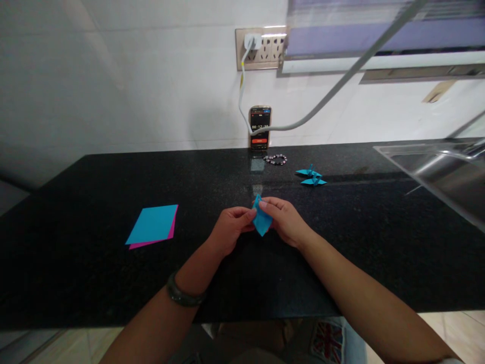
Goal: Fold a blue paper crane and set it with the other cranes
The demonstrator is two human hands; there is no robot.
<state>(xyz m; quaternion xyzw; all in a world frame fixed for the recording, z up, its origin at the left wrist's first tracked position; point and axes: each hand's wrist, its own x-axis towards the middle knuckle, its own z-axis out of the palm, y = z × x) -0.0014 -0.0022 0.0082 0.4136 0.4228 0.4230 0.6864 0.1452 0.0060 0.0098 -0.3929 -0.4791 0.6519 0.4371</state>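
Between my two hands is a small piece of folded blue origami paper [262,222], a narrow diamond with one point toward me. My left hand [232,227] pinches its left edge between thumb and fingers. On the opposite side, my right hand [286,221] grips it, the thumb lying across the upper part. The fingers behind the paper are partly hidden. Two finished blue paper cranes [313,181] sit close together on the counter, beyond my right hand. Off to the left lies a blue square sheet [153,223], with a pink sheet [172,230] showing from underneath.
A phone [260,121] with a running timer leans on the tiled wall, a grey cable [322,106] arching past it. In front lies a beaded bracelet [276,160]. A metal sink [447,172] is set into the black counter [94,283] at right. A socket panel [267,58] is above.
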